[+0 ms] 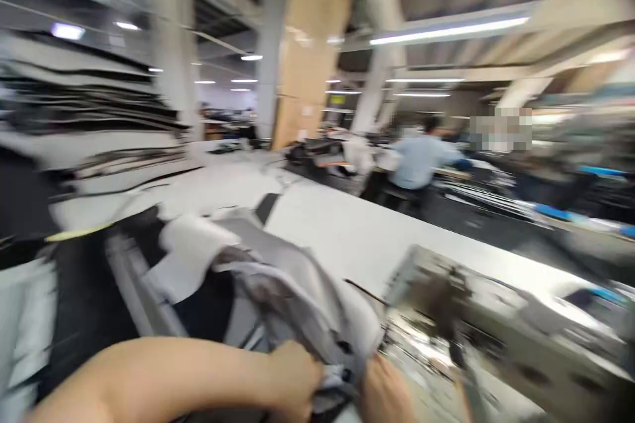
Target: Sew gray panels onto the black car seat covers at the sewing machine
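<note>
A bunched piece of grey fabric [317, 291] lies across the white worktable in front of me. My left hand [295, 373] is closed on its near edge, with the forearm reaching in from the lower left. Close by on the right, my right hand [387, 390] touches the same fabric beside the sewing machine [446, 317]. Motion blur smears its fingers, so its grip does not show clearly. Black and white fabric pieces [193, 258] lie to the left of the grey one.
Tall stacks of black and white cut fabric [99, 125] rise at the left. The white tabletop [357, 225] stretches away behind the machine. A tan-covered pillar [312, 46] stands beyond it. A person in a light blue shirt [419, 158] sits farther back, near other worktables.
</note>
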{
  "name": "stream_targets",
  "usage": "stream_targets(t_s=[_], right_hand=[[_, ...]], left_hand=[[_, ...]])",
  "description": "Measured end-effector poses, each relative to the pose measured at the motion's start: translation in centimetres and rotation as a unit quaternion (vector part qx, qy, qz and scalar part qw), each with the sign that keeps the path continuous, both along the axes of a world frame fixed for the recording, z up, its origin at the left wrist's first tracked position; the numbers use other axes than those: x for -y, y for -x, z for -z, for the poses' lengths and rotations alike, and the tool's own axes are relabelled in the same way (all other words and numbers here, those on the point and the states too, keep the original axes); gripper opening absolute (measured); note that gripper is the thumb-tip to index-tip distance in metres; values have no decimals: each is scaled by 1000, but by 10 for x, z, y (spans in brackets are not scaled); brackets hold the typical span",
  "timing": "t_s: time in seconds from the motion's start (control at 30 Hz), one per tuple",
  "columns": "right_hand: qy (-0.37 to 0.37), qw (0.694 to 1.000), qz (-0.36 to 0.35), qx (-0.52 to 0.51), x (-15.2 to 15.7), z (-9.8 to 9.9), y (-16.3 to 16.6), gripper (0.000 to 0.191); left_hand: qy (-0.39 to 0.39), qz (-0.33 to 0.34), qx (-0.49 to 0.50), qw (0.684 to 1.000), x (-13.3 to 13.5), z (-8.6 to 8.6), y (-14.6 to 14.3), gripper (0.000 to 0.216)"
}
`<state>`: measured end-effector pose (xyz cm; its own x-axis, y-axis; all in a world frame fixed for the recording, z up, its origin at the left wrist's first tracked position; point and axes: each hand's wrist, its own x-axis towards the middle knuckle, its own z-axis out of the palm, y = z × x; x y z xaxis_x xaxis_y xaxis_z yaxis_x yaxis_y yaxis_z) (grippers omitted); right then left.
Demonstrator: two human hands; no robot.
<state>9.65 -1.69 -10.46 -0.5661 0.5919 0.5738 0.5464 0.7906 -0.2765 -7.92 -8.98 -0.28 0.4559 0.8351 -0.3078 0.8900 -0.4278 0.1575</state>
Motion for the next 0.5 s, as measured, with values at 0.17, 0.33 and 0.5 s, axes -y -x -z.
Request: stream_targets(t_s=[0.17,0.33,0.5], right_hand=[[-126,968,172,134,-9,10,-12,18],[-134,947,208,203,-18,36,2,44],[-144,945,233,182,-23,50,7,38]], left_hand=[[4,171,49,984,-70,-68,-27,23],[-159,114,10,981,-125,-52,-47,30],[-94,31,40,994,-148,-15,-42,43]])
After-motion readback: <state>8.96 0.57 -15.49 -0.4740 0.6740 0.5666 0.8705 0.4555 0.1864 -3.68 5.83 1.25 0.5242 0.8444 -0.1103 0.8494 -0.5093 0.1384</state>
